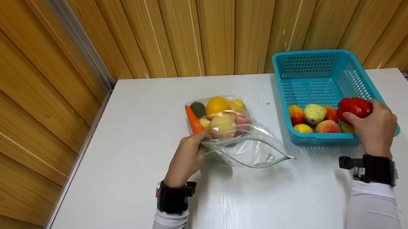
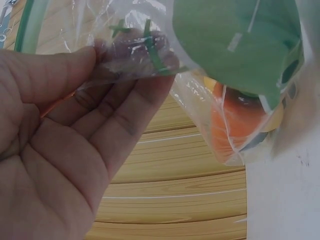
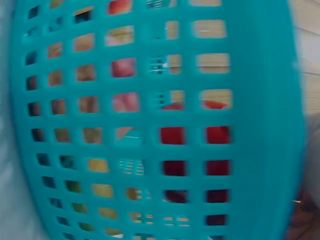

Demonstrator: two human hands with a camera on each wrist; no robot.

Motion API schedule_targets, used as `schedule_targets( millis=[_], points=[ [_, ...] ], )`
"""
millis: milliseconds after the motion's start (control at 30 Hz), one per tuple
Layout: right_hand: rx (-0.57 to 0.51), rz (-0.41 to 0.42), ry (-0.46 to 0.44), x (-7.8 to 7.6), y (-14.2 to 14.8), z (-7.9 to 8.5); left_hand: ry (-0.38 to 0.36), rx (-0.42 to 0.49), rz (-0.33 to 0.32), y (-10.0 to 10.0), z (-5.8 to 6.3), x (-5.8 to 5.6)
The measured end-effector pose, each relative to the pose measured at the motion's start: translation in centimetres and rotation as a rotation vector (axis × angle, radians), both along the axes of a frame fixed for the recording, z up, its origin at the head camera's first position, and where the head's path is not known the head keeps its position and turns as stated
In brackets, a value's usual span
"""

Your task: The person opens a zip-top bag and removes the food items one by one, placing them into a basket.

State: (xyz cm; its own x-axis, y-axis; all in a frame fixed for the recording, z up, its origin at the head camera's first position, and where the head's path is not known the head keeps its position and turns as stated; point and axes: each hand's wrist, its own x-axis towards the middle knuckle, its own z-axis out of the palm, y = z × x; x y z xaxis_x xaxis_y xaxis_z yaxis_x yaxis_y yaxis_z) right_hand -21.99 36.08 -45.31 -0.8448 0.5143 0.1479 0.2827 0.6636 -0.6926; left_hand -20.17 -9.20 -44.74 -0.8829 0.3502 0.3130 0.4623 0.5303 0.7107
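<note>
A clear zip bag [image 1: 249, 146] lies on the white table, its mouth gaping toward me. Inside it are a carrot [image 1: 194, 119], an orange [image 1: 217, 106], a dark green avocado-like item [image 1: 198, 109] and several other fruits. My left hand [image 1: 188, 155] pinches the bag's rim at its left side; in the left wrist view the thumb and fingers [image 2: 132, 112] have the clear film between them. My right hand [image 1: 377, 127] grips a red bell pepper [image 1: 354, 107] over the near right corner of the blue basket [image 1: 285, 90]. In the right wrist view the basket wall [image 3: 192, 150] hides most of that hand.
Several fruits stay at the near end of the basket, among them a peach [image 1: 327, 127], a yellow-green fruit [image 1: 314, 113] and a mango-like fruit [image 1: 296, 114]. Wood-panelled walls [image 1: 214, 20] rise behind and left of the white table [image 1: 116, 176].
</note>
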Motion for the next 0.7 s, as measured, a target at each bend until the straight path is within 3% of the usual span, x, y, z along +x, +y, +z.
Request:
schedule_targets(
  millis=[267,700],
  points=[
    [0.002,0.013,-0.012,-0.52,0.28,-0.78,0.000,0.008,0.001,-0.01,-0.09,0.02],
    [-0.009,0.028,-0.028,-0.53,0.38,-0.52,0.008,0.015,-0.001,-0.02,-0.09,0.18]
  ],
)
